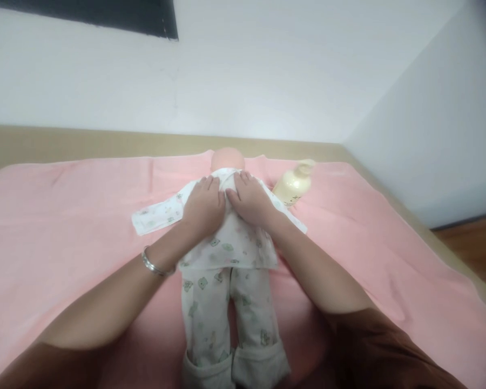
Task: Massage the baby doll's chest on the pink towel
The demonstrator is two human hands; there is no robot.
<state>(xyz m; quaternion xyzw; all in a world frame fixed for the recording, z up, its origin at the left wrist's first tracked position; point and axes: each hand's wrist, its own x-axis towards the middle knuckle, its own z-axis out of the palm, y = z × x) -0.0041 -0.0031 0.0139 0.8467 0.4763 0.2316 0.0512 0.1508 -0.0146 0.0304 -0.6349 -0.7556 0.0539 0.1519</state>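
Note:
A baby doll lies stretched out in the middle of the head view, its bald head at the far end. It wears a white printed top with the sleeves spread sideways and matching pants with rolled cuffs. My left hand rests flat on the upper left of the top, fingers stretched toward the head. On the upper right of the top lies my right hand, palm down with the thumb apart. Neither hand holds anything. Whether the doll is face up or face down I cannot tell.
A pink cloth is spread under the doll over a tan surface. A cream pump bottle stands beyond the doll's right sleeve. White walls border the back and right, and brown flooring shows at the right edge.

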